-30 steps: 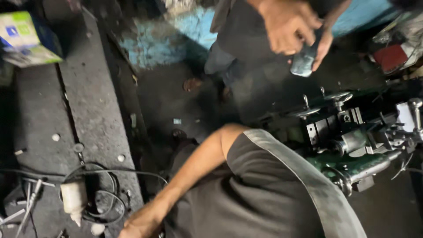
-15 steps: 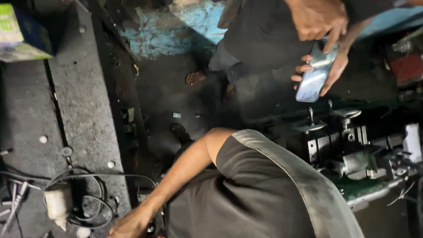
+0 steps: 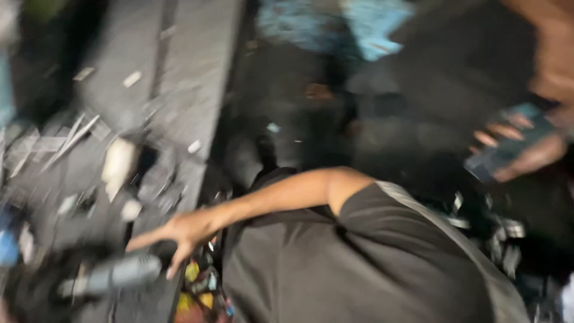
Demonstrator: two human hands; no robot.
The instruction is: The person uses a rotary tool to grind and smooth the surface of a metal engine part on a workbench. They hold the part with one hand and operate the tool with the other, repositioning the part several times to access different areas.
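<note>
blurred view, left hand [image 3: 179,234] reaching out over grey metal worktop [image 3: 179,90], fingers [image 3: 140,241] spread open, just above grey cylindrical tool [image 3: 113,275], another person's hand [image 3: 526,152] holding dark flat phone [image 3: 508,146] at right, wearer's right hand out of view

One head-worn camera looks steeply down, apparently close over a blurred workbench [image 3: 179,72]

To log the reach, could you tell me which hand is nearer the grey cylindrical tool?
Left. The left hand is just up-right of the grey cylindrical tool, fingers spread; the right hand is out of view.
</note>
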